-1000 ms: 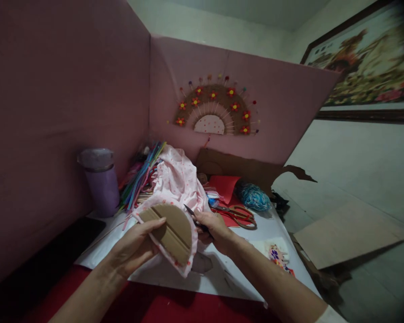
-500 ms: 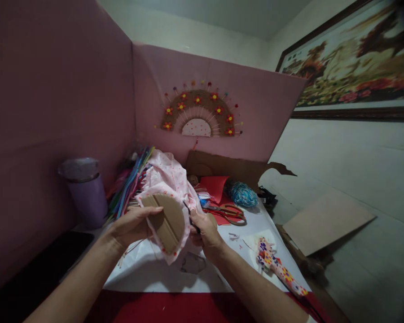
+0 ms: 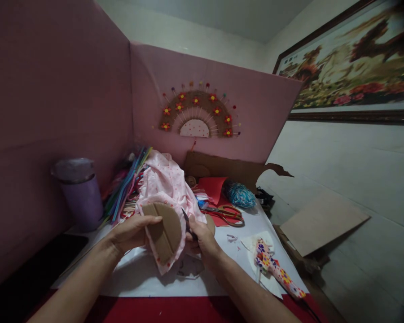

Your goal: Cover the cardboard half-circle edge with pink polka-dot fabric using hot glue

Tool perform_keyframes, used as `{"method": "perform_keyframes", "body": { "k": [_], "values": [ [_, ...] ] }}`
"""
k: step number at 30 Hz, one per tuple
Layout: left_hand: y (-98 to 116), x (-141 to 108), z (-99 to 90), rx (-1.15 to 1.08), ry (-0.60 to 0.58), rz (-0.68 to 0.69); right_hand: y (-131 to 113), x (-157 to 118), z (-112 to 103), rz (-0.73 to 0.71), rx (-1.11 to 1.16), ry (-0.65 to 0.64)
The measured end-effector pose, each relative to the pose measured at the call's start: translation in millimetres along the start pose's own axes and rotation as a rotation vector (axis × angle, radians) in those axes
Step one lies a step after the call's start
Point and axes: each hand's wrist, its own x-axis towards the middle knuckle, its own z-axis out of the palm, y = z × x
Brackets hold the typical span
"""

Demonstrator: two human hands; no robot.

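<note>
My left hand [image 3: 133, 233] pinches a half-round piece of cardboard [image 3: 168, 231], thumb on its face, with pink dotted fabric [image 3: 164, 179] behind it. A narrow border of that fabric shows round the cardboard's edge, and the rest spreads back over the table. In my right hand [image 3: 204, 240] is a small pair of scissors [image 3: 186, 218], its dark blade pointing up beside the curved edge of the cardboard. The fingers hide most of its handles.
Large red-handled scissors [image 3: 225, 214], red paper [image 3: 213, 190] and blue yarn [image 3: 240, 194] lie behind on the right. A flower-patterned glue gun [image 3: 279, 271] rests at right. At left stand a purple tumbler [image 3: 82, 197] and colourful pipe cleaners [image 3: 129, 184]. Pink panels [image 3: 256, 107] rise behind.
The cardboard and fabric have shifted slightly downward in view with both hands. The small scissors' blade now stands more apart from the fabric border. The camera view has moved a little.
</note>
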Motion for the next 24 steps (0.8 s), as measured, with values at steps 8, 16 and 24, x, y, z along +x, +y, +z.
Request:
{"method": "perform_keyframes", "body": {
  "k": [8,16,24],
  "values": [
    [-5.0,1.2,-17.0,0.075,-0.028,-0.068,12.0,-0.9,3.2,-0.008,0.075,0.008],
    [-5.7,-2.2,-16.0,0.068,-0.032,-0.079,15.2,-7.7,6.7,-0.004,0.085,0.021],
    [-6.8,-4.6,-10.6,0.077,-0.042,-0.109,12.8,-11.5,5.1,-0.029,0.014,-0.017]
  ]
}}
